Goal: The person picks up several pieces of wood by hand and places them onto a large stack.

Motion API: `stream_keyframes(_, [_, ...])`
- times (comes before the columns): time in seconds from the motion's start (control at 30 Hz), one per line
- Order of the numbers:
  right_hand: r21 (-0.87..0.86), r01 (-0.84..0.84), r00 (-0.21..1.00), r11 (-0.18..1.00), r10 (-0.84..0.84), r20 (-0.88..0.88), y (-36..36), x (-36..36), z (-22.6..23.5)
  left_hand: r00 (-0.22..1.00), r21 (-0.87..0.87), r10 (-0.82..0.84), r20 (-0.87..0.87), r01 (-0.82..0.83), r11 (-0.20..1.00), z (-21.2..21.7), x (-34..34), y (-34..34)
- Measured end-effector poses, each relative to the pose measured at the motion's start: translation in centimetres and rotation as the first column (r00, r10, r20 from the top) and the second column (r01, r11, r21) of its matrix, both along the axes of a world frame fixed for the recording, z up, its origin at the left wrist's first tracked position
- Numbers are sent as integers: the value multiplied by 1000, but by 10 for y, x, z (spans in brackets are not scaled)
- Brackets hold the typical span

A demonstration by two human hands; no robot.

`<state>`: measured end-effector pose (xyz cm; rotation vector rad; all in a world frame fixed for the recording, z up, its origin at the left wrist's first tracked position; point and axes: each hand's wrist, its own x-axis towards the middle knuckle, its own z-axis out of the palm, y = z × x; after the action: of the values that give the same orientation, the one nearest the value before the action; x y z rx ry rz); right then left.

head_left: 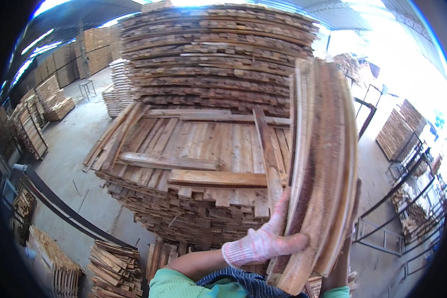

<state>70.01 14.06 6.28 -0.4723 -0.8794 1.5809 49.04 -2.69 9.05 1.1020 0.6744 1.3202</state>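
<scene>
A thick bundle of long wooden boards [325, 149] stands nearly upright on my right, rough and brown with paler edges. My left hand [270, 241], in a white and pink knitted glove, is closed on the bundle's left side near its lower end, the thumb lying across the front board. My right forearm [336, 273] rises behind the bundle's lower right; the boards hide the hand and its fingers. Just ahead is a waist-high stack of boards [198, 136], with loose boards [218, 178] lying crosswise on top. Another board [267, 154] slants along the stack's right side.
A taller stack of boards [213, 59] rises behind the low one. Dark metal rails [74, 203] run at the left, and metal frames [382, 238] stand at the right. Piles of short wood pieces [115, 268] sit at the lower left. Concrete floor [79, 134] shows on both sides.
</scene>
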Motion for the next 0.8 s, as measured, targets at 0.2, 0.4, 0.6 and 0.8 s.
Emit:
stream_keyframes(0.2, [36,-358,931,933,355,82,-6,-156,46,972,-107,236,-15,-237,966,25,-114,-26])
stream_keyframes(0.4, [102,-512,328,853,85,941,67,-288,-11,541,-70,398,-741,-651,756,29,-257,23])
stream_keyframes(0.6, [2,-513,297,859,174,939,104,-302,-39,281,-12,126,-951,-443,896,34,-278,75])
stream_keyframes(0.8, [296,-465,-14,834,-341,940,105,-284,5,595,-43,231,-770,-409,911,2,-319,73])
